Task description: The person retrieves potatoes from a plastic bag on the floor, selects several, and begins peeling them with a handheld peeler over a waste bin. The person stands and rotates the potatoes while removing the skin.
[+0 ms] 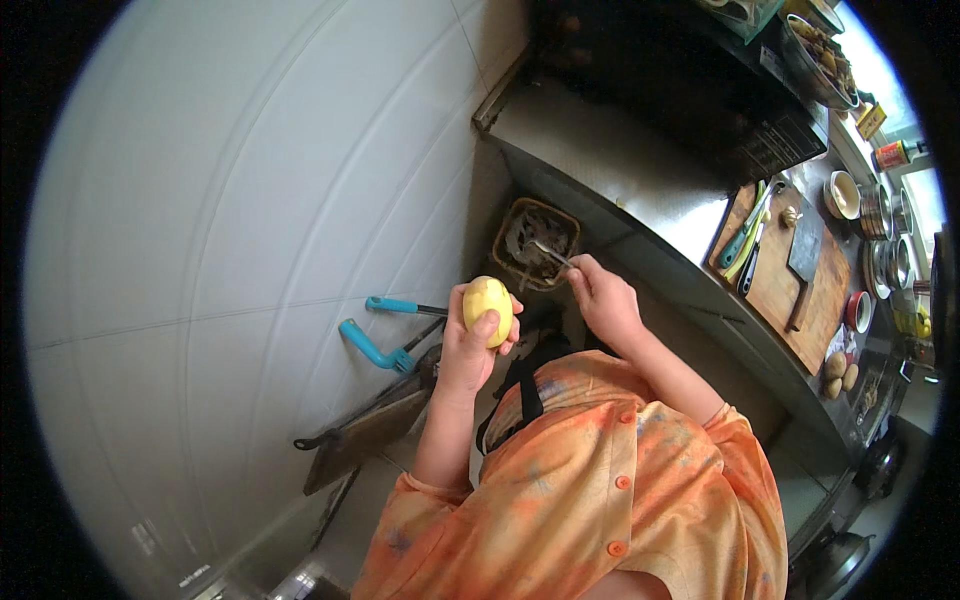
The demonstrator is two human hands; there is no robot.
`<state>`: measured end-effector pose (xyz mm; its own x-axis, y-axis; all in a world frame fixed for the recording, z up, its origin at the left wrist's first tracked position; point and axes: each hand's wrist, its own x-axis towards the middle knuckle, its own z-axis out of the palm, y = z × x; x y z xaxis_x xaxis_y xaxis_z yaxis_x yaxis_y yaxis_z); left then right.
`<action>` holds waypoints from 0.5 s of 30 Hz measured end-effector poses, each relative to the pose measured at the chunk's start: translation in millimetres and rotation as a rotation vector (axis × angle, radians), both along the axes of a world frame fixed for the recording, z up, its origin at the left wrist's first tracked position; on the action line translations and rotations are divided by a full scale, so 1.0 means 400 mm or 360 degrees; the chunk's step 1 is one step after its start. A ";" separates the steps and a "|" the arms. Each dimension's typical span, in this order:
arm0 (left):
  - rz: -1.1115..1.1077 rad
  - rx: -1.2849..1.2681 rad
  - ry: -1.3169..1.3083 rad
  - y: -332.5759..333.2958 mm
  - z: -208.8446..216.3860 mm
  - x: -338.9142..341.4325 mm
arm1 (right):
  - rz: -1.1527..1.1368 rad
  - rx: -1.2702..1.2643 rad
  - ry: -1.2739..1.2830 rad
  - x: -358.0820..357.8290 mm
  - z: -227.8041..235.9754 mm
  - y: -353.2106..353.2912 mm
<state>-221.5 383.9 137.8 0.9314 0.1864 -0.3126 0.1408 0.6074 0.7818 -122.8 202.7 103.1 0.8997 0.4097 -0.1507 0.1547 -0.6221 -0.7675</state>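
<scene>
My left hand [474, 338] is closed round a mostly peeled, yellow potato [488, 305], with the thumb lying across its front. To the right, my right hand [605, 303] grips a slim metal utensil [552, 255] between thumb and fingers. Its exact kind is too small to make out. The utensil points up and left, apart from the potato. Below both hands, in the corner by the wall, stands a square waste bin [500, 250] with scraps in it.
On the counter [600, 140] at right lie a wooden cutting board [825, 285] with a cleaver [806, 245], garlic [790, 215] and peelers or knives, and several unpeeled potatoes [834, 366] beyond. Blue-handled cleaning tools [370, 345] lean by the tiled wall at left.
</scene>
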 end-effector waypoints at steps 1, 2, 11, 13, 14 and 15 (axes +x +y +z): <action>-0.0013 0.0053 0.0001 0.003 0.000 0.006 | -0.0004 0.0082 -0.0003 -0.008 0.033 0.015; -0.0016 0.0103 0.0019 0.004 0.000 0.003 | 0.0092 0.0134 -0.0041 -0.019 0.071 0.024; -0.0144 0.0183 0.0048 -0.001 0.004 0.005 | 0.0345 0.0278 -0.0679 -0.039 0.112 0.047; -0.0157 0.0137 0.0044 -0.003 -0.001 0.005 | 0.0314 0.0302 -0.0621 -0.036 0.089 0.049; -0.0152 0.0124 0.0053 -0.004 -0.008 0.004 | 0.0300 0.0311 -0.0582 -0.034 0.079 0.050; -0.0146 0.0110 0.0063 -0.003 -0.014 0.003 | 0.0287 0.0321 -0.0544 -0.032 0.072 0.052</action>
